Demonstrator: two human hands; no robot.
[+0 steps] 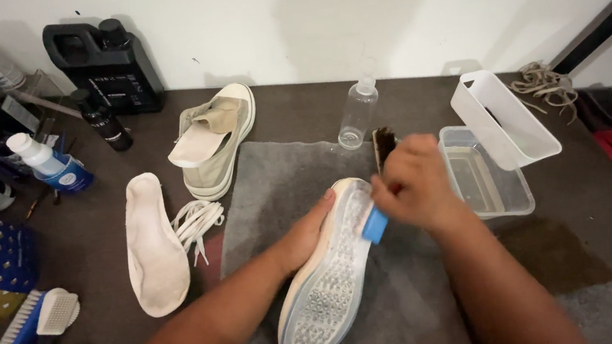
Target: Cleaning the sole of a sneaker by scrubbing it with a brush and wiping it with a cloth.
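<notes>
The left hand (pixel 305 237) grips 1 sneaker (pixel 327 279) sole-up on the grey towel (pixel 402 288), its pale studded sole wet. At 1 o'clock, the right hand (pixel 412 185) closes around 1 blue-handled brush (pixel 377 224). Beyond: 1 clear tub (pixel 501 204), 1 bottle (pixel 357 115), 1 more sneaker (pixel 222 138) at 11 o'clock.

Shoe (pixel 329 279) lies sole-up on towel (pixel 410 295); insole (pixel 153 246) and laces (pixel 197 223) left, tub (pixel 523 202) right, second shoe (pixel 220 146) and bottle (pixel 357 113) apparently behind.

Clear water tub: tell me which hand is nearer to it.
Right. The right hand, gripping a blue-handled brush, is just left of the clear water tub; the left hand holds the upturned sneaker farther left.
</notes>
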